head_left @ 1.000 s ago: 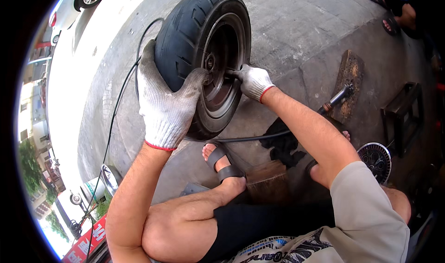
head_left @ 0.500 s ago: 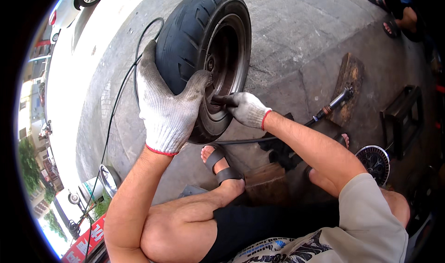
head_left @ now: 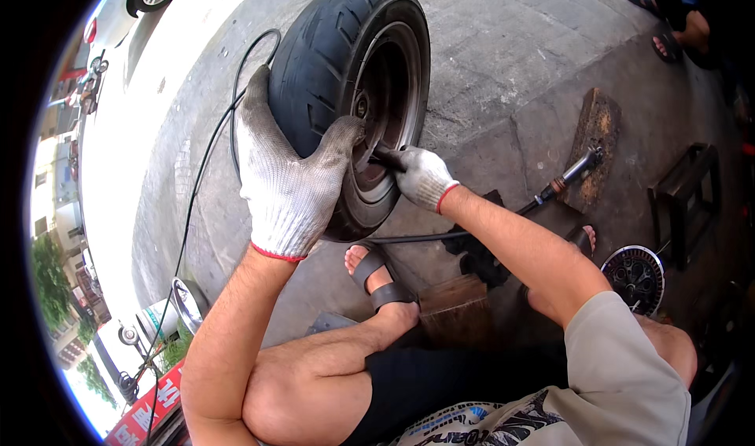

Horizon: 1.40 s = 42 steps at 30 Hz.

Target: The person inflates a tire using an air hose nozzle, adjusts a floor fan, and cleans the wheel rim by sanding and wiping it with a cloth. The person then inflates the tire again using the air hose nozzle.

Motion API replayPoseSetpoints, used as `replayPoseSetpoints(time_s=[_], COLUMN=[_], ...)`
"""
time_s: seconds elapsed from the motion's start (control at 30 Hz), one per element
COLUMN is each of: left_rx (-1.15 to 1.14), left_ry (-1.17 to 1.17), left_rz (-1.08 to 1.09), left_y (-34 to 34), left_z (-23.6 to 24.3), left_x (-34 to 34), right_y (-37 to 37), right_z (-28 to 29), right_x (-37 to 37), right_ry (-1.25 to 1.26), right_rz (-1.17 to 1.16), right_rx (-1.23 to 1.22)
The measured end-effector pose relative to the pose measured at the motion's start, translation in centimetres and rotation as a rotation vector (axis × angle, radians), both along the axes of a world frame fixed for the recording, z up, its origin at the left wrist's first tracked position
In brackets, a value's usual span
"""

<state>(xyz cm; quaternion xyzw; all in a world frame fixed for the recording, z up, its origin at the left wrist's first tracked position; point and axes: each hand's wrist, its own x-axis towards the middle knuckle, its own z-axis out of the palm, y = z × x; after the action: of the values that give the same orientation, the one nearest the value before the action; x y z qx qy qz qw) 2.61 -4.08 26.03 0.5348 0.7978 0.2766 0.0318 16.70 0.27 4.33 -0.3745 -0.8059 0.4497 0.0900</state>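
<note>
An upright scooter-type wheel point(head_left: 387, 151) with a black tyre point(head_left: 314, 60) stands on the ground in front of me, its dark metal rim facing right. My left hand point(head_left: 287, 163), in a white knitted glove blackened at the fingers, grips the tyre from the near left, thumb over the rim edge. At the rim's lower right is my gloved right hand point(head_left: 417, 172). Its dirty fingers reach inside the rim, bunched together. Whatever they pinch there is hidden.
Behind the tyre a black hose point(head_left: 195, 186) curls along the ground. To the right, an air tool point(head_left: 572, 174) rests against a wooden block point(head_left: 594, 131). Further right are a dark metal stool point(head_left: 684, 194) and a round slotted disc point(head_left: 634, 279). A wooden box point(head_left: 454, 308) sits between my feet. Another person's sandalled feet point(head_left: 667, 46) show far right.
The right hand's fingers have shifted slightly up and right inside the rim. The left hand keeps its hold on the tyre, and the view has moved a little.
</note>
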Motion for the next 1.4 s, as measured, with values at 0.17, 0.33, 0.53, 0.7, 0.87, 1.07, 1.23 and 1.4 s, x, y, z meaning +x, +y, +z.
replayPoseSetpoints(time_s=[0.17,0.33,0.53,0.7,0.87,1.07,1.23,1.4], left_rx=[0.044,0.009,0.034,-0.003,0.011,0.011,-0.010,0.009], left_ry=[0.001,-0.065,-0.027,-0.004,-0.003,-0.012,-0.047,-0.019], left_rz=[-0.054,-0.014,-0.021,-0.011,-0.006,0.000,0.007,-0.035], left_y=[0.7,-0.5,0.2,-0.1,0.5,0.4,-0.2,0.7], left_z=[0.3,0.3,0.0,0.6,0.4,0.8,0.6,0.2], left_x=[0.8,-0.1,0.3,0.7,0.7,0.7,0.4,0.6], right_y=[7.1,-1.5,5.6,0.2,2.2,6.1,-2.0,7.7], right_z=[-2.5,0.0,-0.9,-1.1,-1.3,-0.1,0.3,0.0], right_x=[1.6,0.2,0.2,1.6,0.0,0.7,0.0,0.3], right_ry=[-0.039,0.143,-0.118,0.206,0.028,-0.075,0.087,-0.188], right_rz=[0.073,0.007,-0.001,0.029,-0.092,0.085,0.056,0.122], right_rx=[0.067,-0.010,0.034,-0.153,-0.025,0.145,0.075,0.152])
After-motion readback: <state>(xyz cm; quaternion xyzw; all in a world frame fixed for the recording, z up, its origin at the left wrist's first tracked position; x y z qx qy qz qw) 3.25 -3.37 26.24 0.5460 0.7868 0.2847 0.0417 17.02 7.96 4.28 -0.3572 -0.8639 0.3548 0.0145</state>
